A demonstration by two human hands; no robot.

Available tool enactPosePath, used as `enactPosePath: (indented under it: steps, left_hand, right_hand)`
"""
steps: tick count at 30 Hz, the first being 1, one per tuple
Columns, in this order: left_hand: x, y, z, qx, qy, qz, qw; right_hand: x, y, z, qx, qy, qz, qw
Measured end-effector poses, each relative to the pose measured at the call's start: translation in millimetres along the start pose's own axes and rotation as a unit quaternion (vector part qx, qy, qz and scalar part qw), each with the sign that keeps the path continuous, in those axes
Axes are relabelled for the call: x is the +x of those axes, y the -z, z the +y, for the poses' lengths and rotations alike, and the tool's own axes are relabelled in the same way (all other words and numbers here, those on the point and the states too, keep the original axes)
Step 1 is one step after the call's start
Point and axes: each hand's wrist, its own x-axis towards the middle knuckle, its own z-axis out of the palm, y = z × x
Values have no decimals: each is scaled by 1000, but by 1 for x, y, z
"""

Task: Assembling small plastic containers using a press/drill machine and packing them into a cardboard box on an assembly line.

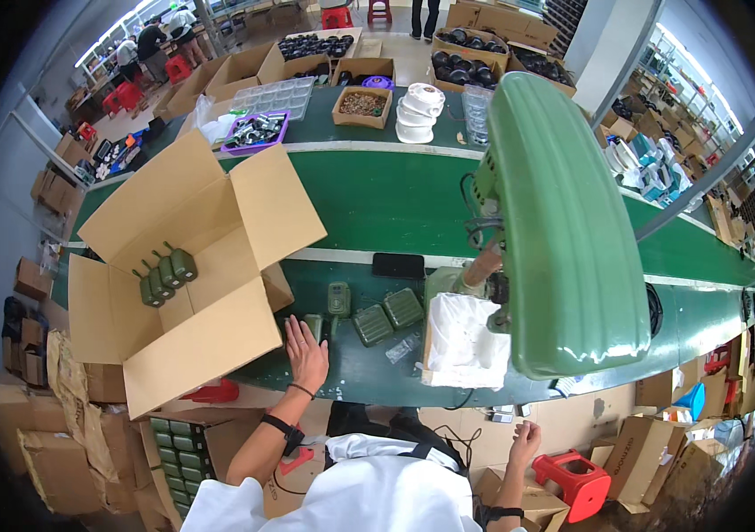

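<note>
A green workbench point(369, 208) crosses a cluttered warehouse. At nine o'clock an open cardboard box point(187, 266) holds dark green parts point(165, 273). The left hand point(306, 341) lies flat, fingers spread, just beside it, with green blocks point(386, 315) at its two o'clock. The right hand point(526, 441), loosely curled and empty, hangs at five o'clock.

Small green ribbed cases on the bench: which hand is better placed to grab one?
Left, probably. The left hand lies flat on the green bench, close to the small green ribbed cases. The right hand hangs below the bench edge, loosely curled, near the red plastic stool, farther away.
</note>
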Motion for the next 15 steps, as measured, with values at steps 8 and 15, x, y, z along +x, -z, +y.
enactPosePath:
  steps: [8, 15]
  left_hand:
    - [12, -20, -1, -266, -21, -74, 961]
    - [-9, 21, 14, -162, -41, -94, 981]
  right_hand:
    - [18, 23, -1, 15, -2, -2, 1000]
    - [39, 44, -3, 26, 7, 6, 1000]
